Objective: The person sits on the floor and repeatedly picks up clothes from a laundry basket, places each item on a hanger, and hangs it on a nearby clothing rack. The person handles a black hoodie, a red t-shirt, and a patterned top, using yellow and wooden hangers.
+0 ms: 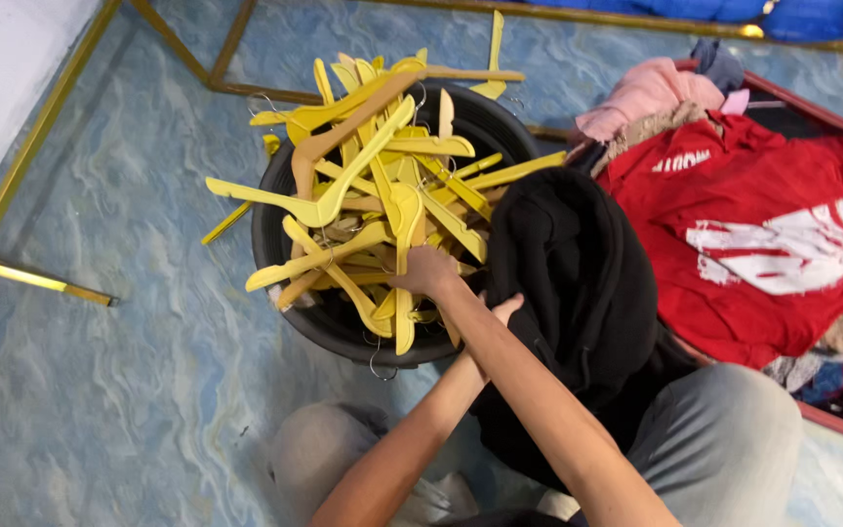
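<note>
A black round tub is piled high with several yellow plastic hangers. My right hand reaches across into the pile and closes on one yellow hanger; its fingers are partly hidden among the others. My left arm passes under the right one. My left hand grips the edge of a black garment, which lies draped over my lap and against the tub's right side.
A red box at the right holds a red shirt with a white print, a pink garment and other clothes. Gold metal rack bars run across the blue marbled floor at left and top. My grey-trousered knees are at the bottom.
</note>
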